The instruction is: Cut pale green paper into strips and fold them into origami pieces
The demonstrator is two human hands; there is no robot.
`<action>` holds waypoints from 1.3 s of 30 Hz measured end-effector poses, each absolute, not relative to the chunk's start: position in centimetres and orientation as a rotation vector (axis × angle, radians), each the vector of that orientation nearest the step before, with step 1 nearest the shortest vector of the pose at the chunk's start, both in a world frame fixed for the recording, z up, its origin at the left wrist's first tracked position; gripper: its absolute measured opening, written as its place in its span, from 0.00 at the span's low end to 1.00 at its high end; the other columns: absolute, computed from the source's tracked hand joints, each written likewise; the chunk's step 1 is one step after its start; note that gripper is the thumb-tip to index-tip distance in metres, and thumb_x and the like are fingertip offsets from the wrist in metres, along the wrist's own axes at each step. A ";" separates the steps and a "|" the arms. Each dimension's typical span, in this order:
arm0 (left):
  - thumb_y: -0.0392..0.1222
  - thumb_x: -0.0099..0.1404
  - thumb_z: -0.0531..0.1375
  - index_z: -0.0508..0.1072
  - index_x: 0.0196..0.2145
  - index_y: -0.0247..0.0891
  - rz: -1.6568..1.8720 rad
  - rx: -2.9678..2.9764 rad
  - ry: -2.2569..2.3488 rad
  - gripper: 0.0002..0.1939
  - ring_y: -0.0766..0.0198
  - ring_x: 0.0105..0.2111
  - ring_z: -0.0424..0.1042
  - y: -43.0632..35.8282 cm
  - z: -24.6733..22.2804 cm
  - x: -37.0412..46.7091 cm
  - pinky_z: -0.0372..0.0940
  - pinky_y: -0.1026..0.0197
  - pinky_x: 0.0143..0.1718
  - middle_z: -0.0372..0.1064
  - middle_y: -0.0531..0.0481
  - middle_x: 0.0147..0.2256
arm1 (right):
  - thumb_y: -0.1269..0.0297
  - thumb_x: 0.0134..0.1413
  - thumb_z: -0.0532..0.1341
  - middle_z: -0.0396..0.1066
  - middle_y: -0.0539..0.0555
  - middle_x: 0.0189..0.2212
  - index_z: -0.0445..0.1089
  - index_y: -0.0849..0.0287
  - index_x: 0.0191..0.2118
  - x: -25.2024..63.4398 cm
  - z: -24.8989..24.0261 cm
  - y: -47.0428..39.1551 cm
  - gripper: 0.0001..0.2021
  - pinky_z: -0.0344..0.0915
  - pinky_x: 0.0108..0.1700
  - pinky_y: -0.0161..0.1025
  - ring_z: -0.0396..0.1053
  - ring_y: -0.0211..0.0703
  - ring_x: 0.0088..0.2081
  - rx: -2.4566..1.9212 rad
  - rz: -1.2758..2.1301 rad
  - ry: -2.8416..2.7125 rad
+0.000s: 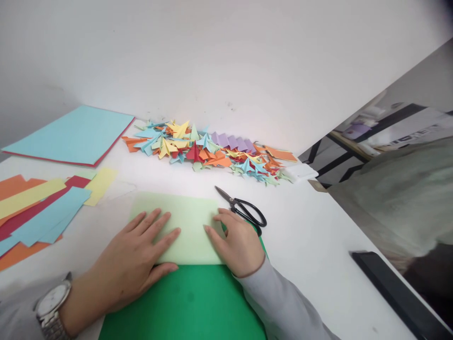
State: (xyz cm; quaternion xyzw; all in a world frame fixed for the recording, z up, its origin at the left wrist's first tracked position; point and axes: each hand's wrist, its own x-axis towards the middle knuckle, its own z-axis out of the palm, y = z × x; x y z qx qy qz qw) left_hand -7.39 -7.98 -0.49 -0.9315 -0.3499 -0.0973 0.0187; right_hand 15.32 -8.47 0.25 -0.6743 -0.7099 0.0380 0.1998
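Note:
A pale green sheet of paper (191,222) lies across the upper part of a bright green sheet (187,302) in front of me. My left hand (141,250) rests flat on the pale sheet's left side, fingers spread, thumb along its near edge. At the sheet's right side is my right hand (237,238), its thumb and index finger apart and the other fingers curled partly out of sight. Black-handled scissors (244,208) lie just beyond my right hand, blades pointing away to the left.
Folded paper planes (198,146) in many colours are heaped by the wall. Blue paper (78,132) lies stacked at the back left, with coloured strips (53,217) nearer me. A dark flat object (389,283) sits along the table's right edge; a white item (300,172) is by the heap.

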 end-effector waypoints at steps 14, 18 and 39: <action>0.56 0.60 0.50 0.59 0.55 0.46 -0.331 -2.903 -1.096 0.26 0.49 0.56 0.51 -8.0 -0.6 -7.4 0.53 0.46 0.53 0.51 0.45 0.57 | 0.63 0.48 0.57 0.66 0.65 0.47 0.68 0.65 0.43 15.5 -0.3 -8.2 0.16 0.65 0.46 0.45 0.67 0.50 0.46 -1.833 0.164 -2.044; 0.58 0.59 0.50 0.58 0.55 0.46 -0.313 -2.911 -1.091 0.28 0.48 0.57 0.49 -8.1 -0.5 -7.5 0.52 0.44 0.53 0.50 0.44 0.58 | 0.64 0.47 0.57 0.67 0.64 0.47 0.68 0.64 0.42 15.6 -0.5 -8.2 0.15 0.65 0.46 0.45 0.68 0.50 0.46 -1.815 0.148 -2.040; 0.44 0.60 0.54 0.60 0.53 0.46 -0.377 -2.888 -1.136 0.22 0.44 0.55 0.51 -9.2 -1.4 -6.8 0.47 0.37 0.52 0.56 0.40 0.55 | 0.50 0.48 0.55 0.65 0.57 0.49 0.68 0.54 0.43 18.7 -0.6 -9.0 0.19 0.73 0.31 0.39 0.71 0.49 0.40 -1.707 0.203 -2.247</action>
